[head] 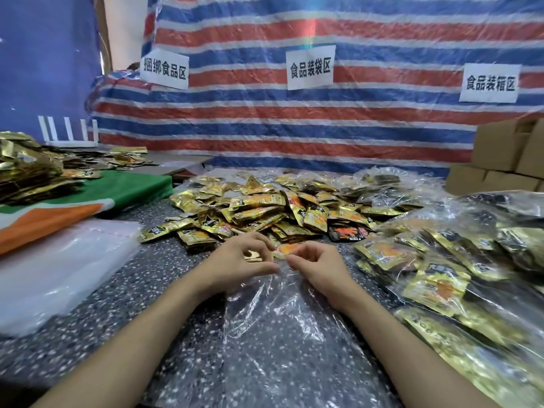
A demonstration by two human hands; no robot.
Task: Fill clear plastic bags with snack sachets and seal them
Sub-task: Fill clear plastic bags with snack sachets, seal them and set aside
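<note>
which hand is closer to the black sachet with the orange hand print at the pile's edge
Right. The right hand lies just left of the black sachet and nearer the person; the left hand is farther left, across the mouth of the clear bag.

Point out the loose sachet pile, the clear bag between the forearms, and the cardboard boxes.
loose sachet pile (259, 207): head view, middle of the heap.
clear bag (279, 334): head view, its crinkled flat body.
cardboard boxes (497, 151): head view, front of one box.
</note>
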